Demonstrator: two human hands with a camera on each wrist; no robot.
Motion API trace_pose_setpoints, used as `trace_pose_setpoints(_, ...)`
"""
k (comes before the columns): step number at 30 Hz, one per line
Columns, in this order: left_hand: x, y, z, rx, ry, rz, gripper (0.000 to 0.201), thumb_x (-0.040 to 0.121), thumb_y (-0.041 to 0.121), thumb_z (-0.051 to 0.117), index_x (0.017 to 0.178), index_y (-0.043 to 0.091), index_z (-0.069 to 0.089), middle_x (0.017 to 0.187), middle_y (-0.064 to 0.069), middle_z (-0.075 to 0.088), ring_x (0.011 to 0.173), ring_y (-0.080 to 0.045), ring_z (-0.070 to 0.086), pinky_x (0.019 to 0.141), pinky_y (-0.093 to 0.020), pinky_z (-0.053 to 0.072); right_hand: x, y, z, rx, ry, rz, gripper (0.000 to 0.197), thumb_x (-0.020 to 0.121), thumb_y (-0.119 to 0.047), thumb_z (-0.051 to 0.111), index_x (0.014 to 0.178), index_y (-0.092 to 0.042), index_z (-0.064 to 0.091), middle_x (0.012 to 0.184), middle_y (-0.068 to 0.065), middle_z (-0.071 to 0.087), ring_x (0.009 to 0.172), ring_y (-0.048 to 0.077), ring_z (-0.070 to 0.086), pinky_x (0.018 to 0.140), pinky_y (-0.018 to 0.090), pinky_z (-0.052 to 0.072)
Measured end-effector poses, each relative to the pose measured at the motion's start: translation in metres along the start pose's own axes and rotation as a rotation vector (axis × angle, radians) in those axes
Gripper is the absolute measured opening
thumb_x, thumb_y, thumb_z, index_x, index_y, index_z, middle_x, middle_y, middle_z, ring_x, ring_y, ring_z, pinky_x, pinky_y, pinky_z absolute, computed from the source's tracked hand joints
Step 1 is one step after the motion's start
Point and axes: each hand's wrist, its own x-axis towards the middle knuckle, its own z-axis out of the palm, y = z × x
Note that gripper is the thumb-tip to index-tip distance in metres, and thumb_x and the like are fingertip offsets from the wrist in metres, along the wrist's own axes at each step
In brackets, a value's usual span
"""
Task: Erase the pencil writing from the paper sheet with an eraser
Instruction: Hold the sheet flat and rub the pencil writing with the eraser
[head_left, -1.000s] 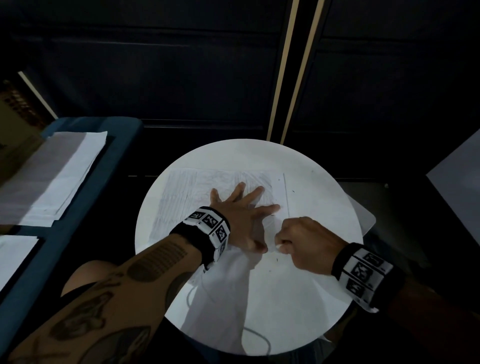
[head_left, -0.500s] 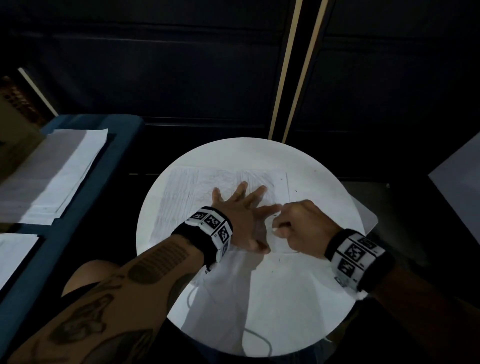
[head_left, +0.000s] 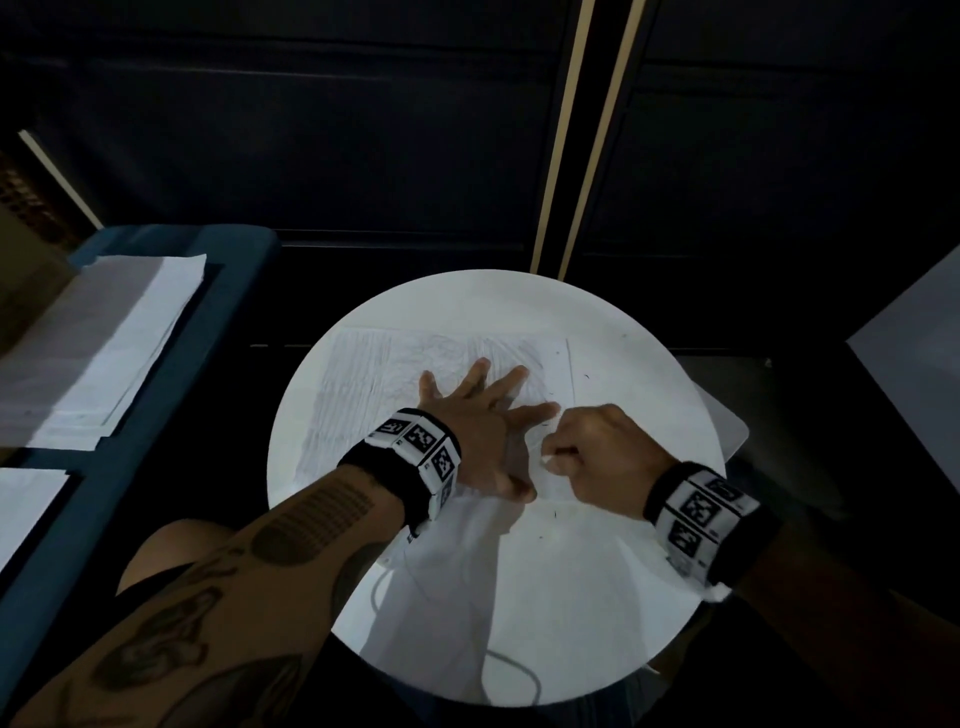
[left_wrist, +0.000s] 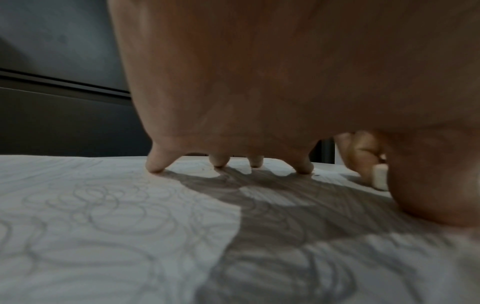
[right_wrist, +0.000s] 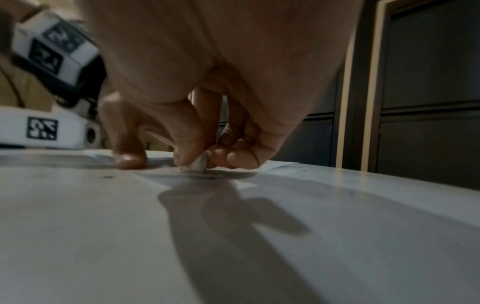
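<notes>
The paper sheet (head_left: 395, 374), covered in pencil scribbles, lies flat on the round white table (head_left: 639, 353). The left hand (head_left: 483, 426) presses it down, grip spread, fingertips (left_wrist: 155, 167) on the sheet. Just beside it the right hand (head_left: 597, 457) pinches a small white eraser (right_wrist: 198, 164) against the sheet, apparently near its right edge. Stacked papers (head_left: 119, 343) lie on a blue surface (head_left: 171, 405) off to the left.

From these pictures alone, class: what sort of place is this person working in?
Probably an indoor room set up as a small work corner, not a classroom. A small round white table holds the pencilled paper sheet; dark panelled walls stand behind, and stacked papers lie on a blue surface alongside.
</notes>
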Motion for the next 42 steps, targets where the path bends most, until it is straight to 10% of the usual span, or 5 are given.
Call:
trace_pose_setpoints(19,0.000,-0.002,-0.001,-0.018,-0.021,0.002,0.108,0.076,0.089,0.060,0.151,0.068,-0.015,0.167,0.015,-0.035,0.155,-0.030,-0.033,0.113,-0.081,-0.010,-0.017,-0.003,0.005,0.048,-0.136,-0.047,0.016,0.090,-0.015,0.065,0.086,-0.017,0.080,0.084,0.000,0.070,0.081,0.015,0.064,0.076,0.040,0.057)
trace_pose_setpoints(29,-0.001,0.002,-0.005,0.004,-0.035,-0.010,0.111,0.076,0.088,0.061,0.154,0.065,-0.014,0.167,0.013,-0.036,0.155,-0.031,-0.033,0.113,-0.083,-0.007,0.003,-0.007,0.001,0.026,-0.040,-0.029,0.026,0.084,-0.011,0.056,0.059,-0.020,0.060,0.068,-0.002,0.058,0.066,0.017,0.051,0.066,0.035,0.050)
trace_pose_setpoints(34,-0.001,0.001,-0.005,0.006,-0.050,-0.019,0.110,0.076,0.089,0.060,0.151,0.067,-0.017,0.167,0.015,-0.035,0.155,-0.030,-0.033,0.114,-0.081,-0.008,-0.019,-0.011,-0.004,0.088,-0.125,-0.016,0.012,0.088,-0.019,0.072,0.081,-0.023,0.081,0.073,-0.011,0.067,0.075,0.006,0.062,0.074,0.028,0.054)
trace_pose_setpoints(37,-0.004,0.003,-0.007,0.022,-0.045,-0.015,0.110,0.077,0.087,0.061,0.153,0.064,-0.016,0.167,0.013,-0.035,0.155,-0.031,-0.032,0.114,-0.082,-0.006,0.002,-0.011,-0.017,0.076,0.008,-0.031,0.026,0.085,-0.015,0.072,0.060,-0.015,0.068,0.061,0.002,0.061,0.063,0.016,0.057,0.065,0.019,0.043)
trace_pose_setpoints(42,-0.004,0.003,-0.007,0.013,-0.038,-0.007,0.111,0.076,0.087,0.062,0.154,0.064,-0.014,0.168,0.012,-0.033,0.155,-0.031,-0.031,0.113,-0.083,-0.006,0.007,-0.009,-0.004,0.042,0.014,-0.029,0.028,0.084,-0.007,0.063,0.057,-0.011,0.063,0.063,0.003,0.058,0.060,0.017,0.055,0.064,0.034,0.050)
